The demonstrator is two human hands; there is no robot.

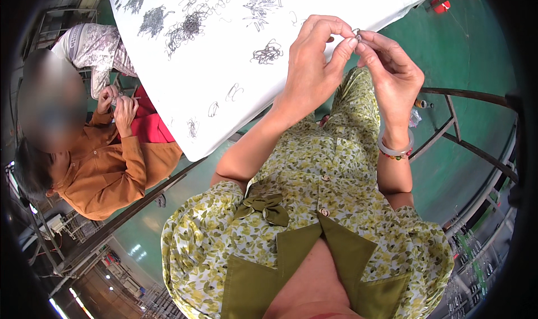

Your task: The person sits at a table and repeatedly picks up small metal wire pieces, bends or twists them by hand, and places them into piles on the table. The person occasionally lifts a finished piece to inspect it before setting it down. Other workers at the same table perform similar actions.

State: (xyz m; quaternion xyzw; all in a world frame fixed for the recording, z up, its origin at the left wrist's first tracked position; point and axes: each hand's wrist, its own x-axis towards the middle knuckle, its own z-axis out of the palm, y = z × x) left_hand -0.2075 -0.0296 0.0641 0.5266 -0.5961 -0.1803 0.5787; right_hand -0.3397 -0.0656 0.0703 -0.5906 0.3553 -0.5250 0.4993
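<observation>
My left hand (pixel 315 61) and my right hand (pixel 397 75) meet past the right edge of the white table. Thumbs and forefingers of both pinch a small dark metal piece (pixel 357 33), apparently bent wire; the fingertips cover most of it, so its exact shape cannot be made out. Closest to my left hand on the table lies a small heap of dark curved wire pieces (pixel 267 53). A few thin wire loops (pixel 233 92) are scattered nearer the table's front corner.
The white-covered table (pixel 151 83) also carries a larger heap of curved wires (pixel 190 27) and a pile of straight dark pieces (pixel 263 2). At left sits a person in a brown top (pixel 106 173), hands raised. Metal bars (pixel 465 95) stand at right above green floor.
</observation>
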